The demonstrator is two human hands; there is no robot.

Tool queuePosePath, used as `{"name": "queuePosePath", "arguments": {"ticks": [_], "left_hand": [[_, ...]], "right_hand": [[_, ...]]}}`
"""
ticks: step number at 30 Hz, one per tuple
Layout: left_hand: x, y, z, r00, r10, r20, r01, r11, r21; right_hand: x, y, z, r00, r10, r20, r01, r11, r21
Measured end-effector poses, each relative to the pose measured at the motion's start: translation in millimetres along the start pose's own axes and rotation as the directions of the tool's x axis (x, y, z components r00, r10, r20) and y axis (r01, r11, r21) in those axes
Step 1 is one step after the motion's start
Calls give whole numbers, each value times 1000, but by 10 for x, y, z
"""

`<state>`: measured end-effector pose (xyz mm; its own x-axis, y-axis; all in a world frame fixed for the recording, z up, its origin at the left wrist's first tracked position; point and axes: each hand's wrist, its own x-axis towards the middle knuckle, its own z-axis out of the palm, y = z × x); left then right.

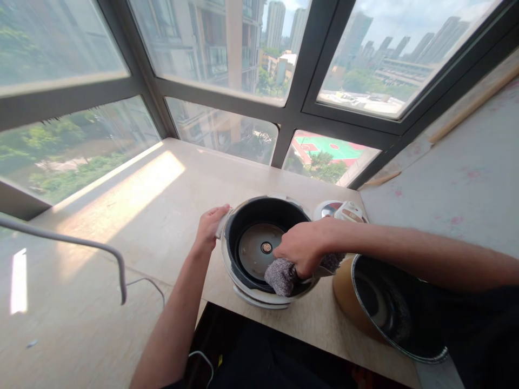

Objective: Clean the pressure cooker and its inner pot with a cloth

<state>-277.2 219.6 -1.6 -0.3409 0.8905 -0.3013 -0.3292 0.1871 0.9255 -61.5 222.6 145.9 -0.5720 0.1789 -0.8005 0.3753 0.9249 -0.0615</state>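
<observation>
Beside windows (223,124), hands (211,226) grip a cooker (232,248) and speckled cloth (280,276)

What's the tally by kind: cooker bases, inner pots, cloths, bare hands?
Cooker base: 1
Inner pot, gold outside: 1
Grey cloth: 1
Bare hands, left and right: 2
Total: 5

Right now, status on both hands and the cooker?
Left hand gripping cooker rim. Right hand holding grey cloth at its near-right inner edge. Inner pot out, lying alongside.
</observation>
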Motion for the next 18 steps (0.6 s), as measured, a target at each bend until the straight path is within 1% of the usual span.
{"name": "queuePosePath", "arguments": {"ticks": [2, 4, 6, 8, 10, 12, 14, 16, 18], "left_hand": [[1, -5, -3, 1000, 5, 3, -5, 1000, 3], [8, -16, -8, 1000, 11, 2, -11, 1000, 1], [19, -30, -13, 1000, 15, -2, -15, 1000, -4], [30, -40, -17, 1000, 17, 0, -17, 1000, -8], [38, -45, -18, 1000, 17, 12, -17, 1000, -17], [43, -48, -18, 1000, 22, 12, -22, 999, -28], [48, -55, -18, 1000, 25, 10, -24, 999, -41], [59, -70, -20, 999, 32, 8, -32, 998, -50], [81, -99, -20, 999, 48, 14, -47, 997, -58]], "right_hand": [[83, 44, 95, 997, 74, -39, -75, 997, -29], [199, 87, 187, 981, 172, -94, -180, 980, -89], [328, 128, 270, 954, 247, -171, -270, 953, -134], [456, 173, 349, 922, 267, -280, -318, 935, -157], [572, 232, 420, 888, 222, -403, -321, 926, -199], [671, 310, 467, 861, 112, -495, -289, 910, -296], [761, 396, 472, 847, -6, -531, -242, 885, -397], [858, 465, 430, 833, -107, -542, -193, 863, -467], [973, 490, 357, 802, -212, -558, -138, 843, -520]]}}
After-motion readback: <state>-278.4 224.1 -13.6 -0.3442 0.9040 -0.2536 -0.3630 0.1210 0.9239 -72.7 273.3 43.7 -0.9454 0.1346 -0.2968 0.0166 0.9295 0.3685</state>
